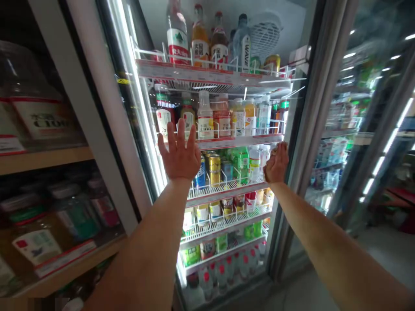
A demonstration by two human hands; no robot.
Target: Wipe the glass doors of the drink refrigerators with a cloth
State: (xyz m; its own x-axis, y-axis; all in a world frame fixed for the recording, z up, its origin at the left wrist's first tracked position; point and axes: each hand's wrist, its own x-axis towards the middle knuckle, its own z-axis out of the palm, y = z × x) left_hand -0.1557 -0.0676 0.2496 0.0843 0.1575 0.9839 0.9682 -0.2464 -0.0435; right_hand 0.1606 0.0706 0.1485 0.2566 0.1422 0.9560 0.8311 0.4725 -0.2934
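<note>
My left hand (180, 153) is stretched out in front of a lit drinks cooler, palm forward and fingers spread, with nothing in it. Behind its fingertips stand a bottle with a white label (187, 114) and a clear-topped C100 bottle (205, 116) on the second shelf. My right hand (277, 164) is raised by the cooler's right side, its fingers curled round a small brownish thing that I cannot make out. Between my hands, a gold can (214, 169), a blue can (201, 172) and a green bottle (242, 163) stand on the third shelf.
White wire racks (227, 188) hold several rows of drinks, with red-capped bottles (222, 276) at the bottom. Tall bottles, one a WAVE bottle (242, 43), stand on top. A wooden-edged shelf (45, 160) with bottles is at left. A metal door frame (319, 108) runs down the right.
</note>
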